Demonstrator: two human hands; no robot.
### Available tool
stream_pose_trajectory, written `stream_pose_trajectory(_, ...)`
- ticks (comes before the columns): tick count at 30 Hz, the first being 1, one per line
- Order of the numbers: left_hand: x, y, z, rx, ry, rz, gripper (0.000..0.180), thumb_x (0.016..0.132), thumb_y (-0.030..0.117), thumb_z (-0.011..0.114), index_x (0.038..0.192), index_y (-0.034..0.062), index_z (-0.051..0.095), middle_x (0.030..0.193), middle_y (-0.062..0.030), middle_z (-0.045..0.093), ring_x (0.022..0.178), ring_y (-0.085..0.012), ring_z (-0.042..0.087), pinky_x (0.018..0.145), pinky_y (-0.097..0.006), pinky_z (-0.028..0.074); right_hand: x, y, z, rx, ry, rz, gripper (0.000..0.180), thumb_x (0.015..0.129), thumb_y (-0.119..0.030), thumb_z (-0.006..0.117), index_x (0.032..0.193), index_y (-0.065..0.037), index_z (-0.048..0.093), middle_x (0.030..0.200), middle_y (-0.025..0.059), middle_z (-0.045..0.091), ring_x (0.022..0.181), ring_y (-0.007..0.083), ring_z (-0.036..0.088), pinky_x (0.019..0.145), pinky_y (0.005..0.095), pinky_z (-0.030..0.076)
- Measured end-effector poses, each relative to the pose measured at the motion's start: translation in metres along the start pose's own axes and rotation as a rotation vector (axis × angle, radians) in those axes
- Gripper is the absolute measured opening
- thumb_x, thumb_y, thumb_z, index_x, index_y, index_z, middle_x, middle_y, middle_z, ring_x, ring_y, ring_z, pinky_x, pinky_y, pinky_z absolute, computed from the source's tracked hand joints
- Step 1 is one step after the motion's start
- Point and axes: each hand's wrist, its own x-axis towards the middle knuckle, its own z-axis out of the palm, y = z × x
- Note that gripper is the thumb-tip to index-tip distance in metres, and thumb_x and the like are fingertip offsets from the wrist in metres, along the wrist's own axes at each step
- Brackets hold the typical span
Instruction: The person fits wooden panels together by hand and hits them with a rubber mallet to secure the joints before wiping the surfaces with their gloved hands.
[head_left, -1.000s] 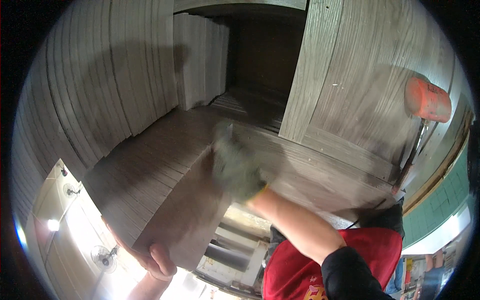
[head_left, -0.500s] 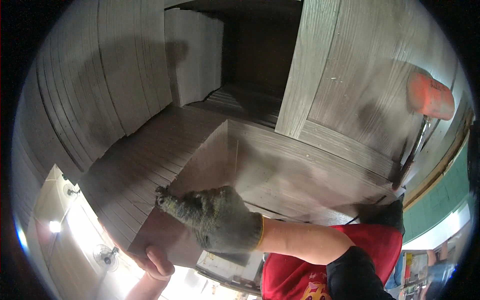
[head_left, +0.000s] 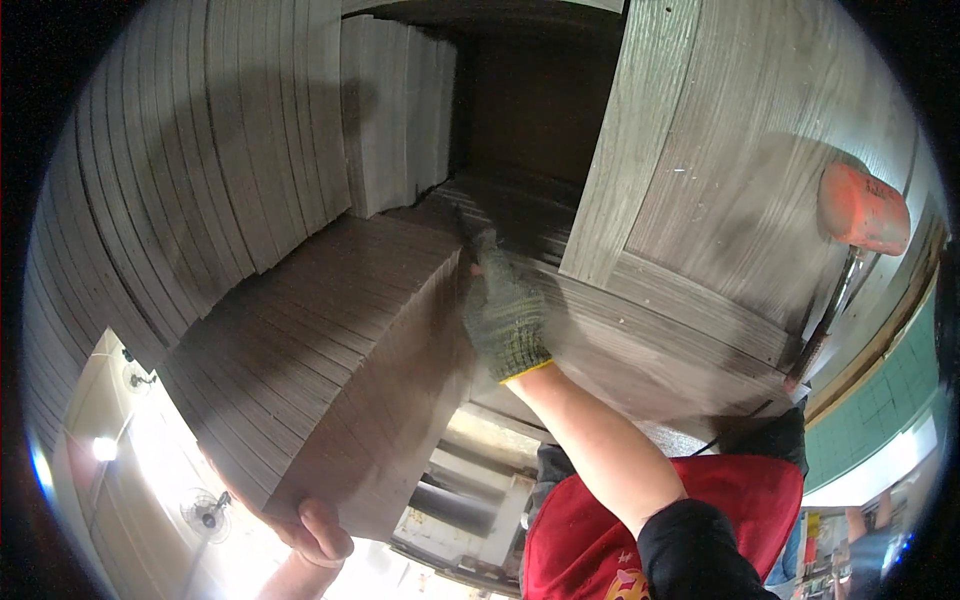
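Observation:
Brown-grey wood-grain panels [head_left: 300, 310] stand on edge, packed together in a slanting stack. The flat face of the nearest panel [head_left: 375, 420] is turned towards me. My bare left hand [head_left: 318, 535] is closed round its near lower corner, thumb on the face. My right hand [head_left: 510, 315] wears a grey-green knit glove with a yellow cuff. It is at the far end of the same panel, its fingers over the upper corner and a bare fingertip showing at the edge. The glove partly hides this grip.
A taller row of panels [head_left: 190, 170] stands to the left, with more upright panels [head_left: 395, 115] behind. A framed wood-grain door [head_left: 740, 150] lies at the right, an orange-headed mallet [head_left: 865, 210] on it. A fan [head_left: 207, 510] shows at lower left.
My right hand has moved from the middle of the near panel's top edge to its far upper corner, uncovering the panel's face. My left hand stays at the near corner.

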Motion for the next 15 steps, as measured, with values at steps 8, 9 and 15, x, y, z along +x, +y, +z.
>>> stream_pose_trajectory(8, -0.007, -0.003, -0.013, 0.085, -0.045, 0.114, 0.062, 0.103, 0.022, 0.03, 0.153, -0.0063, 0.008, 0.158, -0.022, 0.02, 0.144, -0.0319, 0.026, 0.115, -0.043, 0.024, -0.023, -0.042, -0.024, -0.077, 0.094, -0.591, 0.048, 0.088, -0.012, 0.057, 0.136, -0.013, 0.056, 0.096, 0.0188, 0.068, 0.091, 0.0394, 0.065, 0.085, 0.0353, 0.053)
stream_pose_trajectory(9, -0.005, -0.001, -0.011, 0.128, -0.021, 0.103, 0.061, 0.103, 0.022, 0.03, 0.153, -0.0066, 0.01, 0.157, -0.0222, 0.021, 0.143, -0.0321, 0.027, 0.115, -0.043, 0.025, -0.02, -0.037, -0.035, 0.253, -0.228, -0.363, 0.047, 0.09, -0.017, 0.058, 0.137, -0.014, 0.055, 0.099, 0.0188, 0.068, 0.093, 0.0374, 0.065, 0.094, 0.0387, 0.05)
stream_pose_trajectory(15, -0.003, -0.001, -0.01, 0.125, -0.052, 0.032, 0.085, 0.092, 0.037, 0.041, 0.154, -0.0045, 0.0, 0.159, -0.0245, 0.007, 0.149, -0.0371, 0.007, 0.118, -0.051, 0.009, 0.013, -0.01, -0.026, 0.029, -0.072, 0.08, 0.047, 0.089, -0.013, 0.056, 0.135, -0.009, 0.054, 0.1, 0.0209, 0.068, 0.089, 0.0368, 0.066, 0.084, 0.0465, 0.051)
